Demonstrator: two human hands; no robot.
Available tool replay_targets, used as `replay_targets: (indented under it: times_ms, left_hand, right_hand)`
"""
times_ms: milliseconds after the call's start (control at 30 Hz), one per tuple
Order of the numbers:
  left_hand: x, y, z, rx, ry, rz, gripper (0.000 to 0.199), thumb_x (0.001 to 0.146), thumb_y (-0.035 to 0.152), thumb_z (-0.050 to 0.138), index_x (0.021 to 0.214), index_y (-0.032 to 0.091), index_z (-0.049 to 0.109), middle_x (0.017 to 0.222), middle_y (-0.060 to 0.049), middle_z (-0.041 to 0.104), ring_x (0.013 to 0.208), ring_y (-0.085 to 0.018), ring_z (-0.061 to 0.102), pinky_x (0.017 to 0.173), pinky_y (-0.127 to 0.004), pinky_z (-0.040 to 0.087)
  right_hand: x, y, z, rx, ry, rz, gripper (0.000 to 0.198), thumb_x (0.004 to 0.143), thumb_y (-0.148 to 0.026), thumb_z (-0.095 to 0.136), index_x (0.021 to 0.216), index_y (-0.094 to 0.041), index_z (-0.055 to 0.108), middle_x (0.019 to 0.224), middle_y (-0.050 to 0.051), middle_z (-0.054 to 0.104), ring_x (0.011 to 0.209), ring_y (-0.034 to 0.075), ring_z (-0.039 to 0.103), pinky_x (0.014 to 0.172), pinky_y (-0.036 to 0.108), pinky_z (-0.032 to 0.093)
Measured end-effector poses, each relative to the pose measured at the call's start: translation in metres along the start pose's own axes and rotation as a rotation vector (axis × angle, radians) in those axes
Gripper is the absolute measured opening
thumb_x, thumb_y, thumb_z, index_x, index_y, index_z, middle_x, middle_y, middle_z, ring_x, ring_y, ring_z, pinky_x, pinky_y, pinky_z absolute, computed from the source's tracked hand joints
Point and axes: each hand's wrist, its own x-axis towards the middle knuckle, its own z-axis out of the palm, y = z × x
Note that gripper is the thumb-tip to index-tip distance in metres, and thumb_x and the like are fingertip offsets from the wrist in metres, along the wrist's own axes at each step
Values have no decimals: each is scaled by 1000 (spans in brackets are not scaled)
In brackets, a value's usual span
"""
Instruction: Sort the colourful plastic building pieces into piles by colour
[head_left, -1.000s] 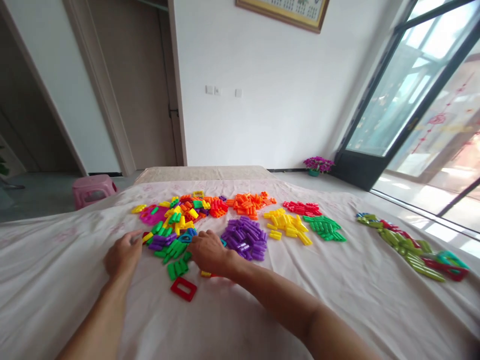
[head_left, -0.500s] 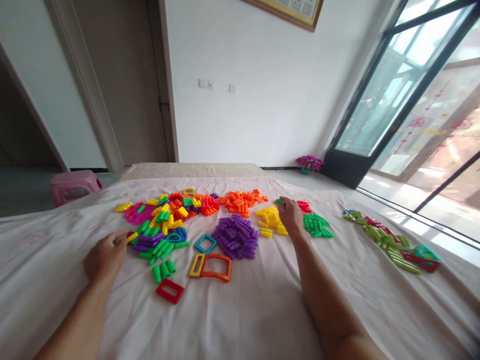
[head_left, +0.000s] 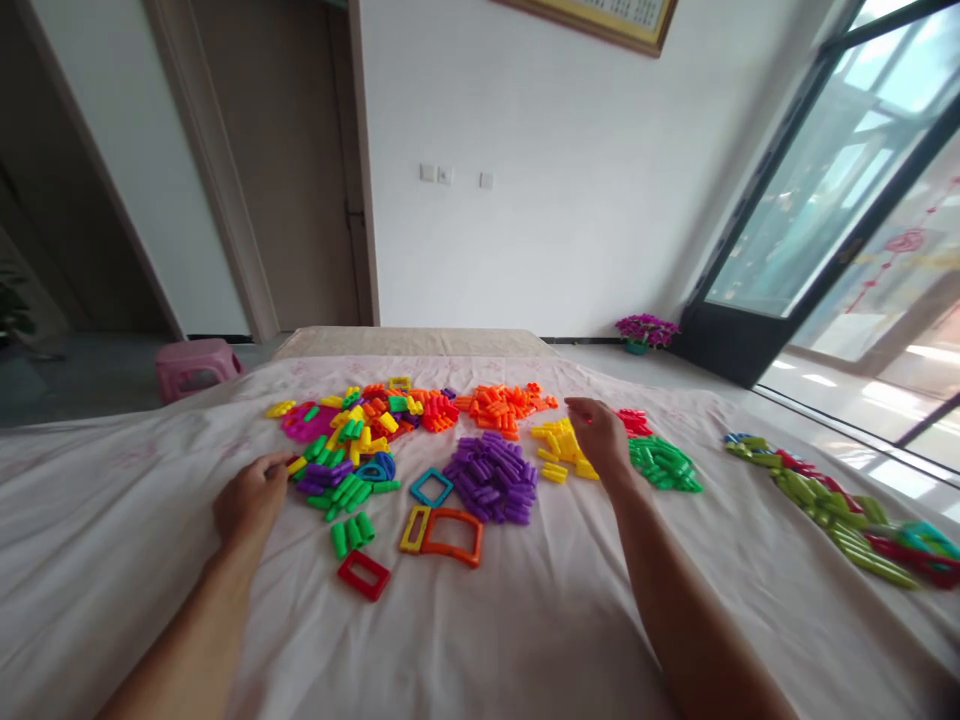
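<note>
My left hand (head_left: 251,497) is at the left edge of a mixed pile of plastic building pieces (head_left: 345,490). Its thumb and fingers are pressed together beside a yellow piece (head_left: 296,466); what they pinch is too small to make out. My right hand (head_left: 600,435) hovers between the yellow pieces (head_left: 559,445) and the red pieces (head_left: 634,422), fingers stretched to the left, with nothing visible in them. A heap of green pieces (head_left: 664,465) lies beside its wrist. Purple pieces (head_left: 491,480) and orange pieces (head_left: 502,408) form separate heaps in the middle.
Flat frames lie near the front: a red frame (head_left: 364,576), an orange frame (head_left: 454,538) and a blue frame (head_left: 431,487). Olive-green pieces (head_left: 825,505) trail along the right side of the cloth (head_left: 525,640). A pink stool (head_left: 196,366) stands beyond at left.
The green piece at my right fingertips no longer shows, and those fingers are now straighter. My left hand stays by the mixed pile. The whole view has shifted to the left.
</note>
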Motion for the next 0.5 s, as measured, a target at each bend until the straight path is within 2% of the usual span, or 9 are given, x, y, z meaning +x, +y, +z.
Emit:
replay_targets:
  times_ms: [100,200,233,367,500]
  left_hand:
    - [-6,10,-5,30,-44,-70,40,86,39,44,111,31,73,103,-8,74,81,-29,66,69,-38,46]
    - [-9,16,-9,14,-52,-68,40,86,37,43,112,30,72,106,-6,75,85,-28,66,69,-35,46]
    - [-9,17,-9,13,-53,-64,40,86,37,43,112,30,72,106,-6,75,85,-28,66,69,-35,46]
    - [-10,18,-10,30,-56,-58,40,88,35,42,113,29,73,105,-6,75,84,-26,66,70,-33,45]
    - [-12,21,-10,41,-50,-65,40,89,33,42,113,30,73,108,-6,75,85,-24,66,71,-30,44]
  right_hand:
    - [-29,-60,27,151,-252,-246,26,87,-22,54,103,-23,75,102,5,74,90,21,67,82,34,53]
    - [-65,-107,52,158,-520,-574,27,91,-20,53,109,-23,73,106,5,73,99,21,66,89,32,49]
    - [-75,-119,60,144,-569,-633,27,91,-19,53,110,-22,72,106,5,73,100,20,65,91,32,48]
    - [-96,-152,92,40,-696,-723,27,92,-21,55,114,-22,70,110,6,70,103,19,62,91,29,45]
    - [-102,-173,117,-135,-733,-699,23,91,-33,62,108,-20,70,105,8,69,103,22,60,87,30,44]
